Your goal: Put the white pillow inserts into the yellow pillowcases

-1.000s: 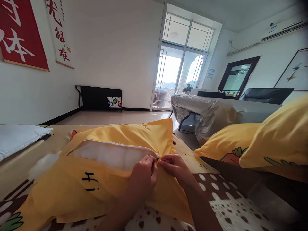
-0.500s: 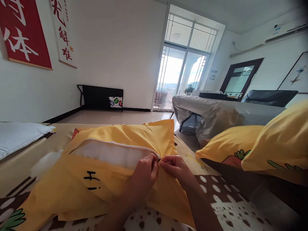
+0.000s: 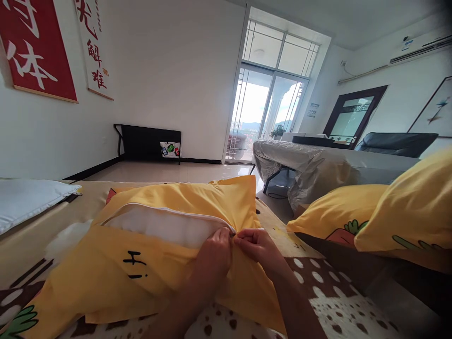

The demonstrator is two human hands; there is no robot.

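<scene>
A yellow pillowcase (image 3: 148, 296) printed with "Hi" lies in front of me. Its white zipper (image 3: 183, 213) gapes along the upper side, and a white inner pillow (image 3: 155, 228) shows through the slot. At the right end of that opening, my left hand (image 3: 215, 252) is closed in a pinch on the zipper; a small dark part, perhaps the slider, shows by its fingertips. Right beside it, my right hand (image 3: 257, 244) pinches the pillowcase fabric at the zipper's end. The fingertips of both hands nearly meet, and what lies between them is partly hidden.
Beneath is a brown and cream patterned blanket (image 3: 339, 301). A white pillow (image 3: 31, 200) lies at the left, with loose white filling (image 3: 65, 242) near it. Stacked yellow pillows (image 3: 409, 207) stand at the right. Beyond is a plastic-covered table (image 3: 314, 165).
My left hand has turned slightly, its knuckles rolling over toward the right hand. My right hand and the pillowcase stay almost where they were.
</scene>
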